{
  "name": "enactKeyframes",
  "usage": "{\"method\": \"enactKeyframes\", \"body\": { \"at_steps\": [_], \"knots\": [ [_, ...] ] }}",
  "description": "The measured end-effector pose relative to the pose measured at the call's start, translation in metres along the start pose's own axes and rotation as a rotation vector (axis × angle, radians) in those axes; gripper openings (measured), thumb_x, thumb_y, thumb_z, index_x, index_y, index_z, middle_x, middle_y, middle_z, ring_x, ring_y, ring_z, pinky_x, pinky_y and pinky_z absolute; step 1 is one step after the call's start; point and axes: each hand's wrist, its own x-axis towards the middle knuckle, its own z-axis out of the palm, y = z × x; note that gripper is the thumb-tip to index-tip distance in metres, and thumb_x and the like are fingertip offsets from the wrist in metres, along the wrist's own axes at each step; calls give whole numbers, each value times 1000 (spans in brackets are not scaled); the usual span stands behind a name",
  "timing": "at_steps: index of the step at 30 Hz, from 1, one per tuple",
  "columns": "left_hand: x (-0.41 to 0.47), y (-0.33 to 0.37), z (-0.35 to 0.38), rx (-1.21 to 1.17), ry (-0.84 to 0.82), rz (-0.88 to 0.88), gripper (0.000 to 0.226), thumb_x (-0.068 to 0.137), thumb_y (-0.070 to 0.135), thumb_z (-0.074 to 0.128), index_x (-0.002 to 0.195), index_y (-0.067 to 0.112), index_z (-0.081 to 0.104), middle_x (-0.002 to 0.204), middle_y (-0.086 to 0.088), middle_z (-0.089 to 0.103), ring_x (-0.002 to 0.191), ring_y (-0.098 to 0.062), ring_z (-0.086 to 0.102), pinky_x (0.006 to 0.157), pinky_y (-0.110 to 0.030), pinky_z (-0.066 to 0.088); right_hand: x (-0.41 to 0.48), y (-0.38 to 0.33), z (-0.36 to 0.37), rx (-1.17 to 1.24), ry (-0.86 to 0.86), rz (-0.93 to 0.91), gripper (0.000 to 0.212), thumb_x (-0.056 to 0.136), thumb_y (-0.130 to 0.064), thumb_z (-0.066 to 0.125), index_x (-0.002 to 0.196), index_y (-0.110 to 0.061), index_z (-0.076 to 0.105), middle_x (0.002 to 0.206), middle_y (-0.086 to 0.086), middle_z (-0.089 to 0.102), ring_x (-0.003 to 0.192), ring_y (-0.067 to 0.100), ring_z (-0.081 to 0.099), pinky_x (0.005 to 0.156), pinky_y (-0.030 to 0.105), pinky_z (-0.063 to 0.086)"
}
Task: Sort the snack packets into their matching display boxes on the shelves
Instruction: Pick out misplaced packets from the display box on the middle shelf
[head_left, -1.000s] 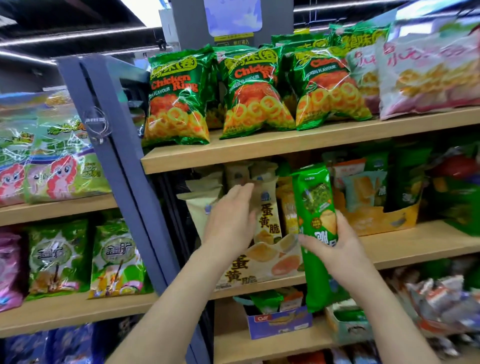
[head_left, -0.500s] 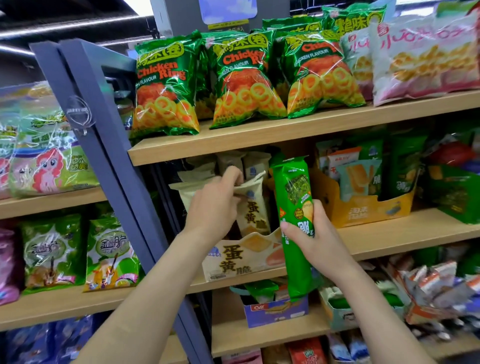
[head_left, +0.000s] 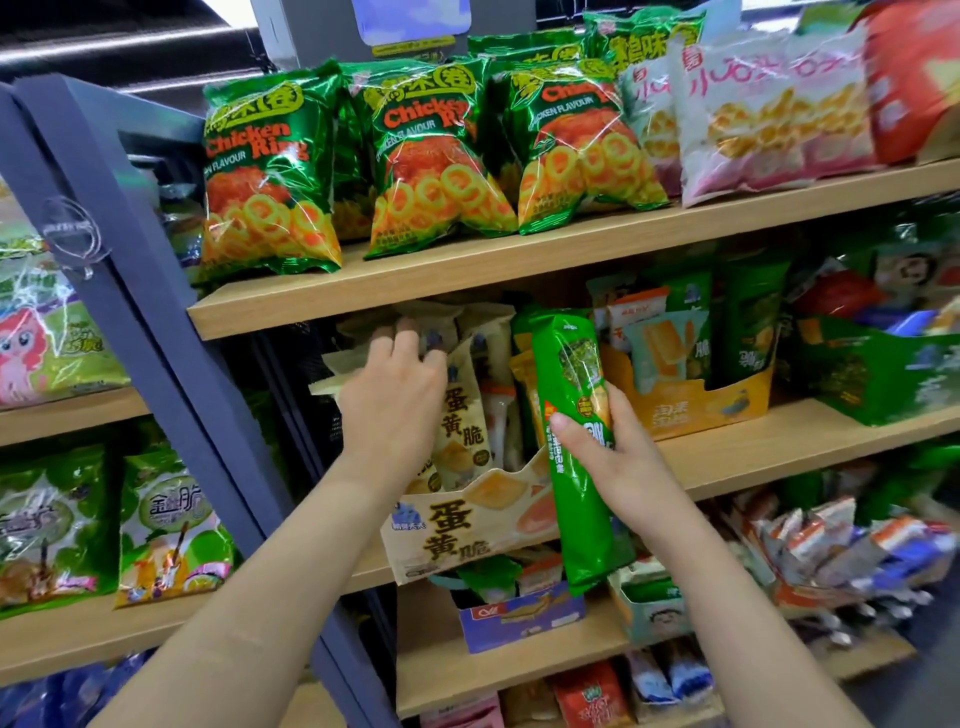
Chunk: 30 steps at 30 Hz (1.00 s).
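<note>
A long green snack packet stands upright in front of the middle shelf, and my right hand grips it round its middle. To its left a cream display box with dark Chinese lettering holds several cream packets. My left hand reaches into the top of that box, fingers laid over the cream packets' upper ends; whether it grips one is hidden. A yellow display box with pale green and orange packets stands to the right of the green packet.
Chicken ring bags and pink bags fill the top wooden shelf. A grey-blue upright post divides the shelving. A green display box stands at the right. More boxes and loose packets crowd the lower shelf.
My left hand has moved up and deeper among the cream packets' tops. The green packet in my right hand stays upright beside the cream box. The view has shifted slightly.
</note>
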Motion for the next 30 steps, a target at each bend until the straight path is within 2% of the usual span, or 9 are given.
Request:
{"method": "enactKeyframes", "body": {
  "at_steps": [3,5,7,10,14,19,24,28,30],
  "knots": [
    [2,1,8,-24,138,105,40,66,0,74,103,7,61,105,-18,56,89,-34,55,43,-32,41,-3,0,-4,177,62,4,54,86,-44,65,127,-64,35,109,-37,60,103,-6,62,87,32,54],
    [2,10,13,-121,132,298,44,72,0,63,114,9,62,112,-13,60,92,-30,58,48,-33,47,-2,3,-9,245,124,17,76,80,-52,66,142,-63,22,133,-27,52,121,6,56,100,45,50],
    [2,25,18,-146,-17,380,32,79,2,58,106,17,62,103,0,64,92,-23,58,54,-35,51,-1,5,-13,221,125,10,83,77,-58,64,141,-68,11,152,-18,37,135,14,45,108,53,42],
    [10,43,18,-33,-152,324,25,81,1,62,99,17,54,96,1,61,92,-25,62,55,-33,39,1,6,-18,232,63,1,71,90,-42,62,131,-79,17,159,-19,23,144,16,31,112,57,35],
    [23,60,15,81,-281,277,20,84,0,59,100,13,57,101,-5,66,92,-31,66,60,-32,36,-1,8,-25,229,-56,41,79,94,-9,62,130,-74,33,157,-15,30,143,17,35,111,58,37],
    [32,55,8,11,-303,135,18,85,0,57,94,15,62,98,-9,68,93,-35,65,62,-33,39,-2,9,-29,163,-93,52,78,88,-17,71,129,-73,36,146,-11,44,121,17,59,91,50,56],
    [30,31,-2,-156,-168,40,12,98,11,44,106,19,49,94,-11,63,79,-35,58,59,-36,37,6,8,-19,100,-105,26,78,87,-25,72,128,-76,31,143,-12,47,119,18,60,88,48,58],
    [33,27,-20,-118,-190,-1,29,100,11,42,123,27,35,76,-4,48,59,-26,42,46,-33,28,12,11,-1,73,-126,-25,81,88,-24,71,136,-70,26,145,-9,45,123,18,57,92,50,56],
    [22,24,-20,-104,-48,57,31,95,10,48,117,25,31,74,0,45,50,-25,40,42,-31,27,14,13,5,68,-134,-46,82,90,-22,70,142,-65,23,142,-11,47,120,13,59,92,45,57]
  ]
}}
